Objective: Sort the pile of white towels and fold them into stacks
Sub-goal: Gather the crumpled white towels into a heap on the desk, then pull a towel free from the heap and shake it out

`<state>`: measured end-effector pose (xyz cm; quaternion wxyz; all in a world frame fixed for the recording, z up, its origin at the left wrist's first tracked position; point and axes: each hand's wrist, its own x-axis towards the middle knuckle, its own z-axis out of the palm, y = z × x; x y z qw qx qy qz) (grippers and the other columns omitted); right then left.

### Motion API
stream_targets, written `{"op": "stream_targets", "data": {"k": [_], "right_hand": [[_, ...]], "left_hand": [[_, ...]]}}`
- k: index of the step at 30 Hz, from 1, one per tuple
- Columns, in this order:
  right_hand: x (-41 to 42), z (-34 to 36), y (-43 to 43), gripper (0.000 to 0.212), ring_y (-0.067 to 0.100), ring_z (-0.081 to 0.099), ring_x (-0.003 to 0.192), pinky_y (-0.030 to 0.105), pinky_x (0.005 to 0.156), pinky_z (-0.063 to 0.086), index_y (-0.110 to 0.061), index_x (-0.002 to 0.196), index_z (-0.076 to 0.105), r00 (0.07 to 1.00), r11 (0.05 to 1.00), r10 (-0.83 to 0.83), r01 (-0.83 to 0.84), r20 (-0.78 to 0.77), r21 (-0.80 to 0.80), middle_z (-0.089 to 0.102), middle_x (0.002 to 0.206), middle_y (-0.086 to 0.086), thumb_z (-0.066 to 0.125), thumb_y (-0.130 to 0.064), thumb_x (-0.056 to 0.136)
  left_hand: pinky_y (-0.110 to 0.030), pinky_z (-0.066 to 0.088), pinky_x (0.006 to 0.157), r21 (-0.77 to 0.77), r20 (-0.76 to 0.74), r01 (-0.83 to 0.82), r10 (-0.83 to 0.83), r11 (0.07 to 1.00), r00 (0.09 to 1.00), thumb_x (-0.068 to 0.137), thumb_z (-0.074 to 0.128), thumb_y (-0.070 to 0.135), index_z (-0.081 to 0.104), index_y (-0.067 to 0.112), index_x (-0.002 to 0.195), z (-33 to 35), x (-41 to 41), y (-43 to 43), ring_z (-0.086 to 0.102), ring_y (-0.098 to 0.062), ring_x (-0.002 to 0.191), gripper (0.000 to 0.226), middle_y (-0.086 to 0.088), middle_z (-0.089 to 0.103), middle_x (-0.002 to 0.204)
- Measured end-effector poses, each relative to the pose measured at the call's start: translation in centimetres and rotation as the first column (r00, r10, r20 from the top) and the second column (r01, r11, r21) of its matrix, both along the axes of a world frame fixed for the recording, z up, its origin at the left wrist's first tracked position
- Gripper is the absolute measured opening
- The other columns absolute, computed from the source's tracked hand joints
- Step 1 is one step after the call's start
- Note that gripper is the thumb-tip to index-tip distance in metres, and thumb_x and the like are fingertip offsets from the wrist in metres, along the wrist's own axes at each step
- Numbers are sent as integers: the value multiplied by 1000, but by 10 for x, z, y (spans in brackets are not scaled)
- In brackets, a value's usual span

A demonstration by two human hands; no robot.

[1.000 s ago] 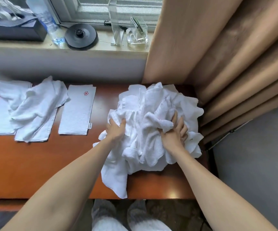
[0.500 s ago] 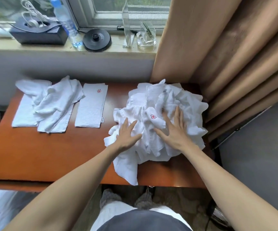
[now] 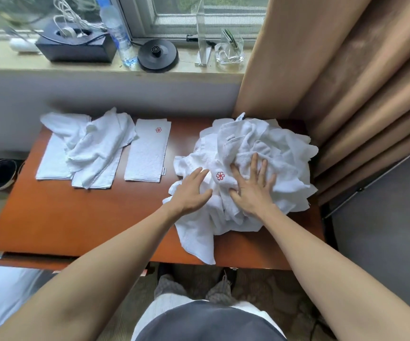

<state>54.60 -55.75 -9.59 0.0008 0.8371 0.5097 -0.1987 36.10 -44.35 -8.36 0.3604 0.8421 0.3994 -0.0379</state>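
Both hands lie flat, fingers spread, on the pile (image 3: pixel 260 153) of crumpled white terry towels at the table's (image 3: pixel 76 217) right end: left hand (image 3: pixel 191 191) on its edge, right hand (image 3: pixel 254 187) near a red flower logo (image 3: pixel 220 176). A smooth folded towel (image 3: pixel 147 150) lies leftward.

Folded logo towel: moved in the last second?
No. The folded towel still lies at the table's far edge, right of the loose towels; only the camera shifted.

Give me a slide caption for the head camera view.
Left hand and right hand rest open on the pile of white towels on the wooden table, a folded towel lying beside it.
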Motion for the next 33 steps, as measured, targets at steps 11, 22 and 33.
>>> {"op": "stream_targets", "data": {"k": [11, 22, 33], "right_hand": [[-13, 40, -5, 72, 27, -29, 155, 61, 123, -14, -31, 166, 4, 996, 959, 36, -57, 79, 278, -19, 172, 7, 37, -54, 106], [-120, 43, 88, 69, 23, -11, 160, 55, 127, -7, -25, 166, 9, 969, 962, 217, -233, 120, 145, -2, 174, 1, 31, -51, 106], [-284, 34, 218, 74, 26, 2, 160, 53, 127, 7, -23, 166, 10, 956, 956, 276, -284, 96, 75, 7, 174, 3, 38, -51, 103]], "left_hand": [[-52, 15, 122, 205, -107, 143, -123, 968, 987, 98, 55, 45, 21, 28, 163, 27, -29, 5, 10, -24, 158, 75, 1, 12, 172], [-53, 8, 126, 230, -53, 13, -1, 973, 999, 99, 53, 48, 20, 30, 163, 34, -136, 77, 3, -22, 159, 74, 5, 10, 172], [-56, 8, 126, 213, -170, 0, 38, 977, 985, 100, 51, 49, 19, 28, 163, 22, -313, 195, 4, -23, 159, 74, 3, 10, 172]]}}
